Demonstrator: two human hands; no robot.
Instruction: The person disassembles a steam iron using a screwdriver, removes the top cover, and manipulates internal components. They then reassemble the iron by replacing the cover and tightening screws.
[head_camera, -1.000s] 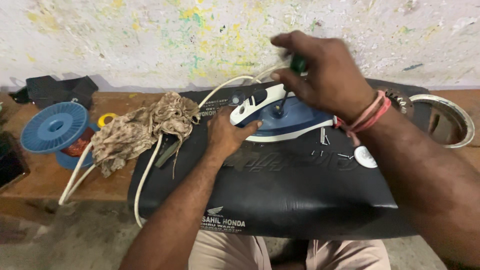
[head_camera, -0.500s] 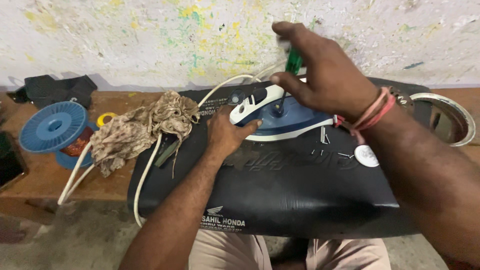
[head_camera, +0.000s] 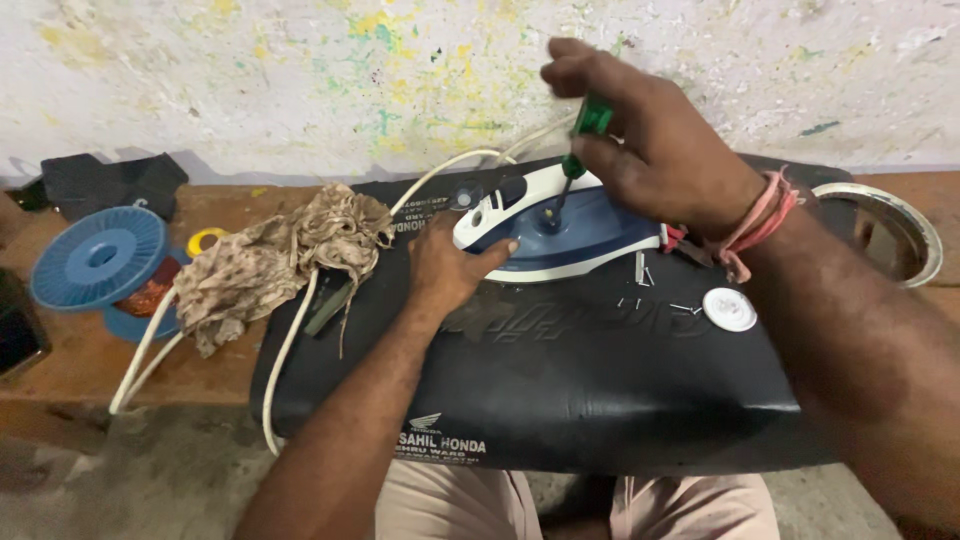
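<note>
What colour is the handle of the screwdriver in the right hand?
Green, on the screwdriver held by the right hand; it shows in the head view.

Blue/white iron (head_camera: 575, 225) lying flat on black pad; green-handled screwdriver (head_camera: 578, 165) upright w/ tip in its top

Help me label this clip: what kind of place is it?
Probably an informal repair workbench: a screwdriver stands in an opened iron, loose screws lie on the black pad, by a paint-spattered wall.

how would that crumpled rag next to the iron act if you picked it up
The rag would likely go limp and drape, since it lies bunched in loose folds. It looks light. Its frayed strands might snag the white cord running beneath it.
</note>
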